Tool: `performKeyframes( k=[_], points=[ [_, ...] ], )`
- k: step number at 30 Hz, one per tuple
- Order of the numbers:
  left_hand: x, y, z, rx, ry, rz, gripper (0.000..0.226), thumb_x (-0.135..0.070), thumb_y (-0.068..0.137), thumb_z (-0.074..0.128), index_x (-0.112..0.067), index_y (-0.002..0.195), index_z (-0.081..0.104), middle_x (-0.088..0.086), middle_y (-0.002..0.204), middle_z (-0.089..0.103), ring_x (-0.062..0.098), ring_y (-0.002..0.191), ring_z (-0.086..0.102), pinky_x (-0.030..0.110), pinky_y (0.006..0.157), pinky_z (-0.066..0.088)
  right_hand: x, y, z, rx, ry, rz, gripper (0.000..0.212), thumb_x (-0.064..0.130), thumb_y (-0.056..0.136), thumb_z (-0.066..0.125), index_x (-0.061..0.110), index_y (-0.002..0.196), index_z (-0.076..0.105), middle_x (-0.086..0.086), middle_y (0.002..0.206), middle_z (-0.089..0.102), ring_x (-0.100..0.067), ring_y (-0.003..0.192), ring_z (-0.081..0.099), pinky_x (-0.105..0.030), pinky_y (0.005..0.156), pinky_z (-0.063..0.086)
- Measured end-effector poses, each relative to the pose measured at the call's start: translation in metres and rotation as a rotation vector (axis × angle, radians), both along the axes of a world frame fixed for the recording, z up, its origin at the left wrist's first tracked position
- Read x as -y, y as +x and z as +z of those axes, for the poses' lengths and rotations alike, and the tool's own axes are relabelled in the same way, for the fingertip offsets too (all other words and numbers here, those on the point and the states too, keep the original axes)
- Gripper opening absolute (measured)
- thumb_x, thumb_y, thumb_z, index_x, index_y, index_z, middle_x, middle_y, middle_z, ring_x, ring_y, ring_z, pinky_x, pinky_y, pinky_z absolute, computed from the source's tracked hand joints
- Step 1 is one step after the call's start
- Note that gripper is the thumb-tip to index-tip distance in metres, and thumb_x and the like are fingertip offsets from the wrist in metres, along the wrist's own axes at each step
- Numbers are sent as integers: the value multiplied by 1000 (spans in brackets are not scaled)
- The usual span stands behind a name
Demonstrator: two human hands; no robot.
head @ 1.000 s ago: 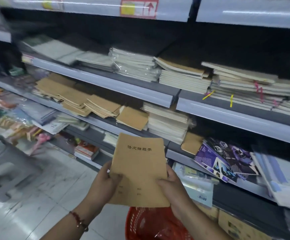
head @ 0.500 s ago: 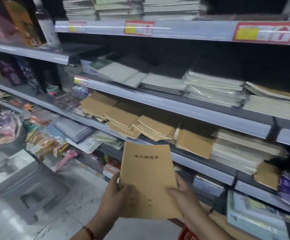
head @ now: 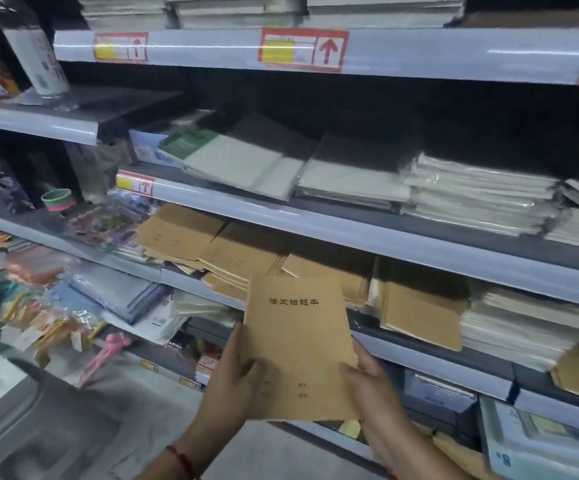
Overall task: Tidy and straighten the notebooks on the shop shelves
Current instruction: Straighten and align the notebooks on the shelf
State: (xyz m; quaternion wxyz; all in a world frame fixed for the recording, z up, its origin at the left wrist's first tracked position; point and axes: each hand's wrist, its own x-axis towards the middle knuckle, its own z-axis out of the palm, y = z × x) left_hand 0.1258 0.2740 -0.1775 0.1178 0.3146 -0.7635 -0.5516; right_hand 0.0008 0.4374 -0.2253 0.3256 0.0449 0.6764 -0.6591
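Note:
I hold a stack of brown kraft notebooks (head: pixel 298 344) upright in front of the shelves, printed title on top. My left hand (head: pixel 236 382) grips its lower left edge, thumb on the cover. My right hand (head: pixel 367 379) grips the lower right edge. Behind it, on the middle shelf (head: pixel 419 244), lie messy fanned piles of the same brown notebooks (head: pixel 218 247), and one more brown notebook (head: pixel 423 317) leans on white stacks to the right.
Wrapped white notebook stacks (head: pixel 471 195) and flat grey packs (head: pixel 246 161) fill the shelf above. Price labels (head: pixel 301 50) mark the top rail. Toys and packets (head: pixel 38 306) crowd the left shelves. A grey stool (head: pixel 38 427) stands on the floor at lower left.
My view has swung up and to the left along the shelves, so the red basket has dropped out of sight. Both hands keep the same hold on the brown notebooks.

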Motion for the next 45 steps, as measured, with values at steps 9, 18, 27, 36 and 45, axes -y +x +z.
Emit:
performKeyframes(
  k=[9,18,27,36,45],
  points=[
    [59,-52,-28,70,-690,-587,60,-78,88,40,-52,141,33,-30,158,6,0,148,3,33,120,24,20,-59,-4,12,-64,-146,45,4,102,47,34,133,60,4,119,71,-23,105,66,-34,76,53],
    [115,-115,-61,-267,-1158,-867,54,-59,77,66,-34,125,60,-7,130,55,20,130,46,37,109,35,51,-62,2,30,26,-240,39,9,104,46,34,131,59,6,112,69,-17,100,64,-32,75,51],
    [143,-138,-87,-389,-1175,-901,50,-59,79,67,-28,119,64,3,117,56,26,121,52,40,102,37,50,-32,-19,-944,855,527,77,86,83,36,47,149,31,24,157,19,-1,147,3,-37,124,3],
    [139,-166,-89,-218,-1238,-904,50,-57,83,51,-25,119,65,4,121,59,30,125,54,49,105,41,62,-65,-40,-1382,902,378,39,25,85,57,32,124,64,8,122,66,-15,107,62,-31,98,51],
    [130,-218,-78,75,-1365,-916,63,-61,83,38,-23,120,70,8,122,67,33,118,60,59,96,49,73,-126,-41,-1184,1050,460,58,7,89,60,28,143,51,0,151,48,-26,137,46,-38,113,36]
  ],
)
